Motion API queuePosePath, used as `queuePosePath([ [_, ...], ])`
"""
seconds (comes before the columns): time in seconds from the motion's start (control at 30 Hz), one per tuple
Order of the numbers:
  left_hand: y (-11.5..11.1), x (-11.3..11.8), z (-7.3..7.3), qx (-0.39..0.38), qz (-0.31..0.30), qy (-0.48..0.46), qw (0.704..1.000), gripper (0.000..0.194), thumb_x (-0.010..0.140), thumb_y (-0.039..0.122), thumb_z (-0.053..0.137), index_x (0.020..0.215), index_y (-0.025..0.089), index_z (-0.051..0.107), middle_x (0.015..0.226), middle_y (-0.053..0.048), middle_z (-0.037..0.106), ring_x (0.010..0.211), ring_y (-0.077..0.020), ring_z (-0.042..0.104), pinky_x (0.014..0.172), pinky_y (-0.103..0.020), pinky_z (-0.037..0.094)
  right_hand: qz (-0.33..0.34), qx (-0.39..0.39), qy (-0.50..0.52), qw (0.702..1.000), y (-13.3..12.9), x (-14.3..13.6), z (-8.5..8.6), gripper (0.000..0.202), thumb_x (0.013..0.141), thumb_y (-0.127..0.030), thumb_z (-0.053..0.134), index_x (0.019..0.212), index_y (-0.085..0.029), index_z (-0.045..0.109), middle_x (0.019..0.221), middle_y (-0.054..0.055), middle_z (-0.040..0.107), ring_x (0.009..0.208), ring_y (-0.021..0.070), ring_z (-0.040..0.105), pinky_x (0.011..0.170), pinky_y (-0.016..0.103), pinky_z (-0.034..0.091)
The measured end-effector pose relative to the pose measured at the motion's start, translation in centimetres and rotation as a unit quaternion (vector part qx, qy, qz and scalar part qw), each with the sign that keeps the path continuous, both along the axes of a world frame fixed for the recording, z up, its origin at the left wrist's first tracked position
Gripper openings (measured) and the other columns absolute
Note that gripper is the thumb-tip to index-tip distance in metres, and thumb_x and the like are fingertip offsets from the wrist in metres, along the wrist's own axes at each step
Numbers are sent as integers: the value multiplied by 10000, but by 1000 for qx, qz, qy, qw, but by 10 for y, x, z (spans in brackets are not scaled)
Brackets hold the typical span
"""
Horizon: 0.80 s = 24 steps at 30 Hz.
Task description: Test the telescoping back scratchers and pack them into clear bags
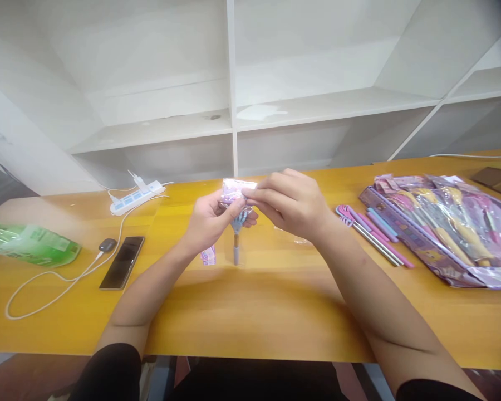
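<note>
Bagged claw stick (239, 223): L hand (209, 218) grips it, R hand (296, 203) pinches its top; prob. bag-mouth work, next needs steady L hold.

Yellow-brown wooden table (267, 317) beneath fingers (271, 196), spreading both sides. Beyond them, white open shelving (309, 44); upright divider (230, 67) just left of fingers, shelf board (338, 104) crossing behind, greyer panel (284, 153) below. Pale glare (62, 207) on table, well left.

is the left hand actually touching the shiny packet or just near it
Touching. The head view shows the left hand holding the shiny packet, its thumb laid across the packet's lower part.
</note>
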<state>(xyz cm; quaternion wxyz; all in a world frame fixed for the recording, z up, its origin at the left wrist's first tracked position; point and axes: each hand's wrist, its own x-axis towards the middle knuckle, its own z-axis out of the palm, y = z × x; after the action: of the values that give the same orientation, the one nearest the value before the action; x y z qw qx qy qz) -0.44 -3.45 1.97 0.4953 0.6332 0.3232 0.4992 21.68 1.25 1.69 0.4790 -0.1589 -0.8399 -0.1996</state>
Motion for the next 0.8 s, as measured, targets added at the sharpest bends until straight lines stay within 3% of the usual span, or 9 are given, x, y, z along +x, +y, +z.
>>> queuePosePath([
  [0.13,0,0,0,9,3,-2,1000,435,954,565,824,1042,144,760,879,-104,845,764,-249,840,752,-370,718,10,18,-13,1000,0,3,2,42,1053,-321,674,1082,-310,701,874,0,704,718,162,589,634,344,371],
  [0.37,4,-3,-5,7,9,-1,1000,421,975,555,805,1026,140,764,917,-119,855,778,-243,843,757,-366,718,61,33,-9,998,8,10,0,156,987,-349,757,1138,-383,739,830,-38,670,663,140,526,595,350,329],
  [0.47,5,-3,-6,-5,-3,7,1000,435,968,559,812,1047,134,762,934,-129,858,789,-250,845,763,-373,718,84,23,26,996,8,10,1,22,995,-363,734,991,-342,731,820,-24,661,650,139,531,589,353,347],
  [0.5,5,-3,-6,-12,-10,11,1000,434,968,555,813,1056,134,760,941,-133,860,802,-256,849,764,-371,716,91,13,54,994,6,9,2,86,1014,-355,703,937,-317,710,821,-12,657,660,144,545,595,355,368],
  [0.57,3,-2,-6,-22,-19,17,999,432,972,548,812,1085,134,757,954,-140,862,831,-268,854,765,-367,711,90,-42,118,988,1,6,6,157,1057,-341,634,918,-291,687,859,16,658,721,168,594,636,364,436],
  [0.63,2,-1,-7,-21,-25,20,999,438,976,542,809,1126,135,755,967,-143,863,850,-274,857,768,-364,706,78,-140,150,975,-6,4,11,122,1082,-361,616,1047,-295,713,954,36,668,819,192,639,710,381,509],
  [0.7,1,-1,-7,-12,-29,25,999,431,988,534,799,1143,134,756,974,-141,862,861,-273,858,778,-363,704,82,-241,137,957,-12,2,16,161,1077,-401,660,1187,-301,722,1034,38,671,864,186,652,755,375,545],
  [0.8,0,-2,-7,10,-30,37,999,387,1015,522,767,1090,142,756,983,-134,860,889,-268,858,805,-364,703,108,-336,99,930,-17,0,20,166,1067,-411,702,1153,-277,748,1027,21,682,821,147,644,741,325,544],
])
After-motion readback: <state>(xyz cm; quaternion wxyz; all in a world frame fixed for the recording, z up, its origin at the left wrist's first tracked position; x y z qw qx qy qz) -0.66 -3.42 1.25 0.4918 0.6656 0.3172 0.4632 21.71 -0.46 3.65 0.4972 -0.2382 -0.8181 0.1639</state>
